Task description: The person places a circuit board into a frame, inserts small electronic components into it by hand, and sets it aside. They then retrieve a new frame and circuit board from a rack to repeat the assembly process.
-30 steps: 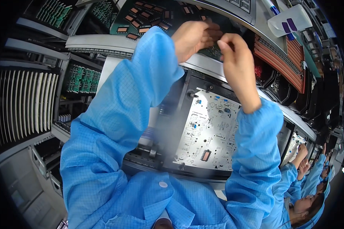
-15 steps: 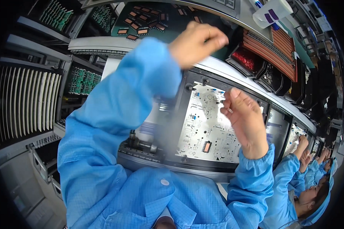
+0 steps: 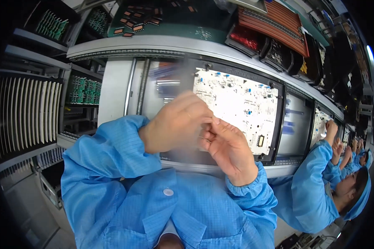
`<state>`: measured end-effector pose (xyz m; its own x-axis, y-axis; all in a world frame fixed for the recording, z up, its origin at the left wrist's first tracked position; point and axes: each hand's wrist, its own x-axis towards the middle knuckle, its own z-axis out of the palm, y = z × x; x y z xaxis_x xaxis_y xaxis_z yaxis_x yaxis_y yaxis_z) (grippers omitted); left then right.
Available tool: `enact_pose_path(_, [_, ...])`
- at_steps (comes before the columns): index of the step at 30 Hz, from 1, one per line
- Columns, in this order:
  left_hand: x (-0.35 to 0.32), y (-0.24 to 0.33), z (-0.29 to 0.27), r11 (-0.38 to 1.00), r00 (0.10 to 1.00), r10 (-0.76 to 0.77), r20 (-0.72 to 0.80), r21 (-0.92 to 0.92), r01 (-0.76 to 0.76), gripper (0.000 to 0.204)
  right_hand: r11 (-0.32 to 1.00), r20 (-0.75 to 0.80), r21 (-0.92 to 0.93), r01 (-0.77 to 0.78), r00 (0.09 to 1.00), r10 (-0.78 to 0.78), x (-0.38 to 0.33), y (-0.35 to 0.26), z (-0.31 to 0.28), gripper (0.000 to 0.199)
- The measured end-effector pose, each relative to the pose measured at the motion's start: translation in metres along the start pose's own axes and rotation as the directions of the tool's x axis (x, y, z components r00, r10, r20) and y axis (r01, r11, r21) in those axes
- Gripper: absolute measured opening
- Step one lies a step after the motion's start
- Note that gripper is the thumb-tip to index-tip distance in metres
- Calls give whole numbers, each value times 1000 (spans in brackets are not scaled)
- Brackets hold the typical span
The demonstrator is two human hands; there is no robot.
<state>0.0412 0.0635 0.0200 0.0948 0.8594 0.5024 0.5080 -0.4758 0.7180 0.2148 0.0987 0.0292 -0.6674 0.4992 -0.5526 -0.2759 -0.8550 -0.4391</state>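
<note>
My left hand [image 3: 176, 122] and my right hand [image 3: 232, 150] meet at their fingertips over the near left side of a white circuit board [image 3: 224, 99]. The left one is blurred, its fingers curled in toward the right hand. Thumb and fingers of the right hand are pinched together; whatever may be between them is too small or hidden to name. Blue components and one dark chip [image 3: 260, 141] sit on the board, which lies in a black frame [image 3: 280, 120]. Glare washes out the board's middle, and my hands hide its near left corner.
Loose chips [image 3: 138, 27] and a heap of tiny pale parts [image 3: 202, 33] lie on a green mat beyond the rail [image 3: 153, 43]. Black bins, one with red parts [image 3: 244, 38], stand far right. A co-worker's sleeve [image 3: 305, 166] is at right, racks of green boards [image 3: 85, 90] at left.
My left hand has come back from near the green mat to meet my right hand. The right hand has moved left and nearer. The board now appears farther right as the view has shifted.
</note>
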Motion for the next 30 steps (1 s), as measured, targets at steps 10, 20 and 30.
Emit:
enact_pose_path(10, [-25, 0, 20, 999, 998, -49, -27, -9, 49, 11, 997, -60, 69, 22, 998, -18, -6, 19, 0, 22])
enact_pose_path(20, [-34, 7, 4, 868, 928, -359, -99, 330, 371, 37, 917, -288, -351, 189, 910, -298, 1, 8, -12, 21])
enact_pose_path(30, [-60, -16, -14, 739, 747, -605, 276, -156, 656, 51, 282, -145, -953, 107, 656, -741, 41, 0, -40, 17])
